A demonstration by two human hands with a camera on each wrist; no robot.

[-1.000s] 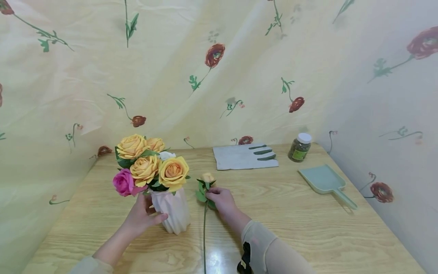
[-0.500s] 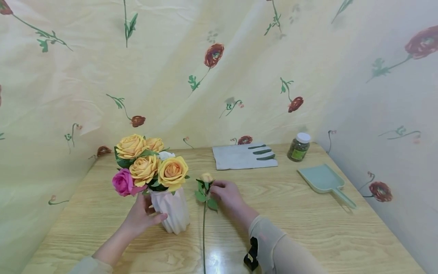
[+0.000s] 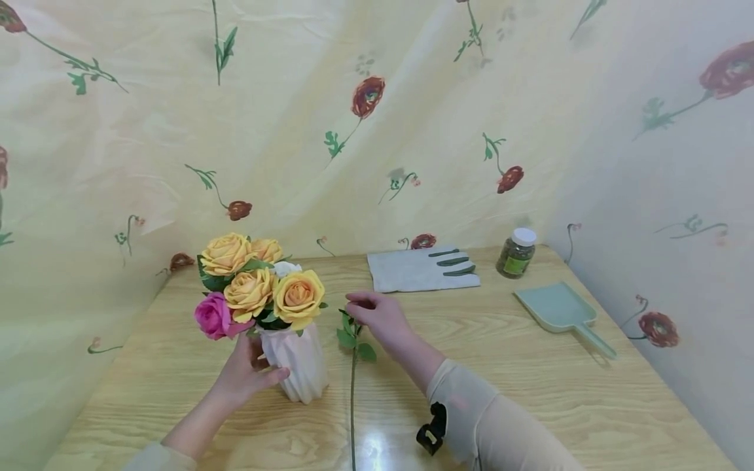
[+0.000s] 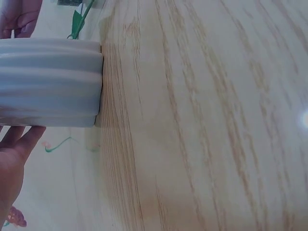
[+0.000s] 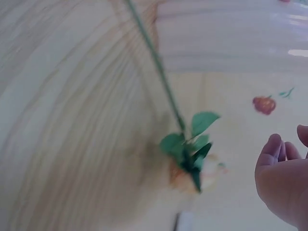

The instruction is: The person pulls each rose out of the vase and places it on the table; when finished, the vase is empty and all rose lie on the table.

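A white ribbed vase [image 3: 297, 366] of yellow roses and one pink rose [image 3: 259, 288] stands on the wooden table [image 3: 530, 405]. My left hand [image 3: 244, 376] grips the vase from the left, thumb across its front; the left wrist view shows the vase [image 4: 48, 82] with fingers [image 4: 14, 159] beside it. A single long-stemmed rose [image 3: 352, 399] lies on the table right of the vase. My right hand [image 3: 377, 313] hovers over its bud and hides it. In the right wrist view the rose [image 5: 190, 154] lies apart from my relaxed right hand [image 5: 281, 183].
A grey work glove [image 3: 421, 269] lies flat at the back of the table. A small jar with a white lid [image 3: 516, 253] stands to its right, and a pale green scoop [image 3: 559, 309] lies nearer the right edge. Flower-printed cloth hangs behind and at both sides.
My right hand has slid from the rose's leaves up the stem to above the bud, which is now covered. The left hand and the vase have not moved.
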